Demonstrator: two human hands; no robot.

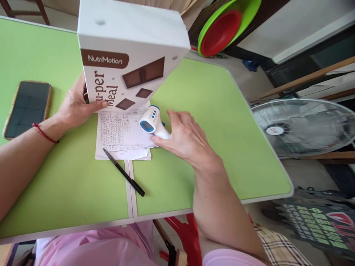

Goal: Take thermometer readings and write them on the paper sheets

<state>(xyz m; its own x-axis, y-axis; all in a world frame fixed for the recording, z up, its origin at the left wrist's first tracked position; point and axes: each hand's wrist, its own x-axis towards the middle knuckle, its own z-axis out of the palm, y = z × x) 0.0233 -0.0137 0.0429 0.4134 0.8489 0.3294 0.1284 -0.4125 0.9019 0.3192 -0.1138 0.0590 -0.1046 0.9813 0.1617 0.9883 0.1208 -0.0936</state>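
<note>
A white box (pixel 111 74) printed "NutriMotion" stands tilted over the table, with brown chocolate-like squares on its face. My left hand (pixel 76 99) grips its lower left edge, thumb across the front and the other fingers mostly hidden behind. A white and blue infrared thermometer (pixel 149 120) is over the papers just right of the box. Around its handle, my right hand (pixel 184 136) is open, thumb at the handle and fingers apart from the blue trigger. Sheets of handwritten paper (pixel 119 133) lie beneath, partly covered by the box. A black pen (pixel 123 171) rests diagonally beside them.
A phone (pixel 27 109) in a tan case lies at the left on the green table (pixel 91 188). Beyond the table's right edge are a fan (pixel 302 127) and a green basin (pixel 246 14) with a red one (pixel 220 33) inside. A red stool (pixel 185 236) shows below.
</note>
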